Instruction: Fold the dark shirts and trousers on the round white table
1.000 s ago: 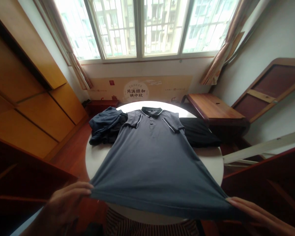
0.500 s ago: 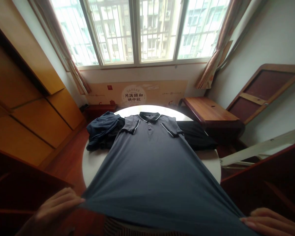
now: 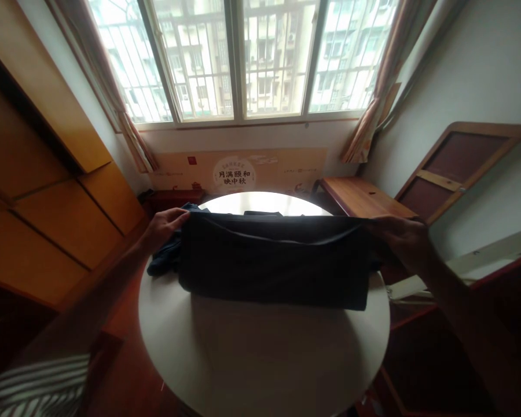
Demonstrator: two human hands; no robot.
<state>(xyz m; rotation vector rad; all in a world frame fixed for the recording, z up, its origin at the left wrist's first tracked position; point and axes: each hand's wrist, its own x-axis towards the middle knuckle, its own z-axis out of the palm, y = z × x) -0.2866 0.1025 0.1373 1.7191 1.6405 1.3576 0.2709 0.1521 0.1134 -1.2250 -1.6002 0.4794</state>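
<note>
A dark grey polo shirt (image 3: 273,266) is stretched between my hands, its hem edge raised over the far half of the white round table (image 3: 260,359) and its body folded back on itself. My left hand (image 3: 167,223) pinches the hem at the left corner. At the right corner my right hand (image 3: 397,231) grips the same edge, its fingers partly lost in shadow. Only a sliver of the collar (image 3: 263,214) shows behind the raised edge. Dark blue folded clothing (image 3: 162,260) lies at the table's left, partly hidden by the shirt and my left hand.
A wooden side table (image 3: 364,194) stands beyond the table at the right, near a leaning framed wooden panel (image 3: 451,162). Yellow-brown cabinets (image 3: 65,220) line the left side. Behind are a barred window (image 3: 269,63) and a printed banner (image 3: 282,168).
Both hands have moved forward and up with the shirt's hem, from near me to the far part of the table. The shirt is now doubled over, and the near tabletop shows.
</note>
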